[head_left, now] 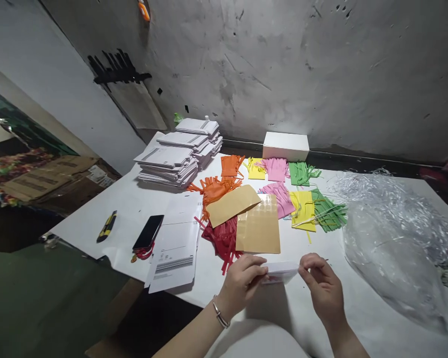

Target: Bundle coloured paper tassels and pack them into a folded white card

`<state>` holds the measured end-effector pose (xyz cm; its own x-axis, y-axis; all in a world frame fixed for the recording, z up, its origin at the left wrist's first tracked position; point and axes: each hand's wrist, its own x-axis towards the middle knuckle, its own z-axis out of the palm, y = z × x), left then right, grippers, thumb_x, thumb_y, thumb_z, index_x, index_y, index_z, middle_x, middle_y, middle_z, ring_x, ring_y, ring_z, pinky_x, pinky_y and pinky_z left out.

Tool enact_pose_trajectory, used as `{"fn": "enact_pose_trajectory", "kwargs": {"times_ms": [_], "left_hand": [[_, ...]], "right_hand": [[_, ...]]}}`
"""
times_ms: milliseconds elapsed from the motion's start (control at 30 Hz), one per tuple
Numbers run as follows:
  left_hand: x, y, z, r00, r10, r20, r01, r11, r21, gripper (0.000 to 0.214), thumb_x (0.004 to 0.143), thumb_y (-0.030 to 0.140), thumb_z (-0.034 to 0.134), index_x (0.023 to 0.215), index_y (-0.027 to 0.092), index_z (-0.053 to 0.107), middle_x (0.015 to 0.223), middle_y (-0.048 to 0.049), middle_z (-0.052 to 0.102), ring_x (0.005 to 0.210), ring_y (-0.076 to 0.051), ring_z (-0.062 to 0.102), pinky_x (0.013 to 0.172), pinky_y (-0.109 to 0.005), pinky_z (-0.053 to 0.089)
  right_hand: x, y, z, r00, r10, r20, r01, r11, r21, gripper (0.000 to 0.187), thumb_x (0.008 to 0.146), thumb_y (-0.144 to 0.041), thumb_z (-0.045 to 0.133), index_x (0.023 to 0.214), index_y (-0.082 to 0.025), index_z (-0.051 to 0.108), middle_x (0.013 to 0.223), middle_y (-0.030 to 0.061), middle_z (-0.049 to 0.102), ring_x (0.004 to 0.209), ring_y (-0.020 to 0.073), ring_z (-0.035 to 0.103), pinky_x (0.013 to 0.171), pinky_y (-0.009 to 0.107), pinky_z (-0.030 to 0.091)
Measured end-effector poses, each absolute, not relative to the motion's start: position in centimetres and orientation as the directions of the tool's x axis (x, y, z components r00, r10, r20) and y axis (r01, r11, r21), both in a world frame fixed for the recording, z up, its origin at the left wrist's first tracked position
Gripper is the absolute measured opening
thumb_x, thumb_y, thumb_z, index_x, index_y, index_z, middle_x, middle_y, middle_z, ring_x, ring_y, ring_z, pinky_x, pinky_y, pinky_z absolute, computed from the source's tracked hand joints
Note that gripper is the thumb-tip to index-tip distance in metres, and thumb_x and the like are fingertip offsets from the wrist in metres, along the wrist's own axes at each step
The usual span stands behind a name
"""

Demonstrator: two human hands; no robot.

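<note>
So I had a small white packet (281,267) up just over the near side of the table (123,199), left hand (242,284) gripping one end, right hand (324,291) pinching the other with thumb and fingertips. Looked slim and pale, kinda pinkish along the lower part. The white sheets (177,233) off left had grey bars and tiny print, too small to read, same with the label (97,174) on the carton (52,181).
</note>
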<state>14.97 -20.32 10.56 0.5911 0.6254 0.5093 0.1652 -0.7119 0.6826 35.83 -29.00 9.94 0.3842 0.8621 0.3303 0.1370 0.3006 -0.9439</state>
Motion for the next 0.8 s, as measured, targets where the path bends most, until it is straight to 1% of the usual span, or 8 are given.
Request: {"fn": "enact_pose_trajectory", "kwargs": {"times_ms": [100,200,300,400,533,667,800], "left_hand": [[15.4,-19.3,10.8,0.591,0.711,0.380,0.215,-0.593,0.776,0.013,0.090,0.015,0.059,0.099,0.021,0.066,0.098,-0.0086,0.072,0.091,-0.021,0.066,0.079,-0.034,0.053],[15.9,-18.1,11.0,0.613,0.741,0.276,0.239,-0.507,0.828,0.014,0.089,0.018,0.060,0.100,0.021,0.068,0.098,-0.0078,0.072,0.092,-0.021,0.065,0.082,-0.035,0.053],[16.2,-17.3,10.8,0.614,0.756,0.227,0.253,-0.462,0.850,0.017,0.089,0.018,0.060,0.103,0.021,0.069,0.100,-0.0079,0.071,0.095,-0.021,0.064,0.085,-0.036,0.053],[16.2,-17.0,10.5,0.597,0.773,0.214,0.251,-0.433,0.865,0.020,0.088,0.017,0.061,0.105,0.021,0.070,0.102,-0.0077,0.070,0.098,-0.021,0.064,0.086,-0.036,0.053],[16.1,-17.2,10.2,0.605,0.765,0.219,0.232,-0.433,0.871,0.020,0.088,0.015,0.062,0.104,0.021,0.071,0.104,-0.0074,0.071,0.099,-0.021,0.064,0.088,-0.034,0.052],[16.3,-17.3,10.4,0.625,0.745,0.233,0.218,-0.452,0.865,0.019,0.088,0.016,0.061,0.104,0.020,0.071,0.102,-0.0077,0.071,0.097,-0.021,0.065,0.087,-0.034,0.052],[16.4,-17.2,10.6,0.641,0.733,0.226,0.211,-0.452,0.867,0.019,0.088,0.017,0.062,0.104,0.020,0.072,0.101,-0.0075,0.072,0.095,-0.021,0.065,0.086,-0.033,0.051]], "right_hand": [[36.8,-28.5,11.4,0.162,0.922,0.352,0.278,0.300,-0.913,0.008,0.090,-0.017,0.059,0.089,-0.024,0.056,0.082,0.0018,0.055,0.080,0.0185,0.053,0.068,0.031,0.046],[37.4,-27.0,12.8,-0.074,0.927,0.368,0.478,0.356,-0.803,0.011,0.088,-0.013,0.057,0.087,-0.024,0.056,0.081,0.0019,0.060,0.080,0.0203,0.055,0.072,0.035,0.045],[37.5,-25.3,13.7,-0.237,0.917,0.320,0.608,0.397,-0.688,0.013,0.087,-0.011,0.056,0.088,-0.024,0.057,0.081,0.0015,0.064,0.082,0.0207,0.055,0.074,0.037,0.043],[37.5,-24.2,14.1,-0.326,0.902,0.283,0.658,0.432,-0.616,0.014,0.089,-0.009,0.054,0.091,-0.023,0.057,0.083,0.0017,0.064,0.082,0.0199,0.055,0.075,0.035,0.041],[37.5,-23.4,14.2,-0.404,0.873,0.275,0.680,0.487,-0.549,0.014,0.090,-0.009,0.052,0.088,-0.022,0.054,0.080,0.0006,0.063,0.081,0.0189,0.052,0.074,0.034,0.038],[37.5,-22.8,14.2,-0.443,0.859,0.257,0.665,0.507,-0.549,0.012,0.091,-0.011,0.054,0.088,-0.022,0.053,0.081,0.0002,0.062,0.081,0.0184,0.051,0.072,0.032,0.037],[37.5,-22.6,13.8,-0.457,0.856,0.240,0.670,0.509,-0.541,0.013,0.089,-0.009,0.053,0.090,-0.022,0.052,0.083,0.0010,0.061,0.080,0.0184,0.049,0.072,0.032,0.037]]}}
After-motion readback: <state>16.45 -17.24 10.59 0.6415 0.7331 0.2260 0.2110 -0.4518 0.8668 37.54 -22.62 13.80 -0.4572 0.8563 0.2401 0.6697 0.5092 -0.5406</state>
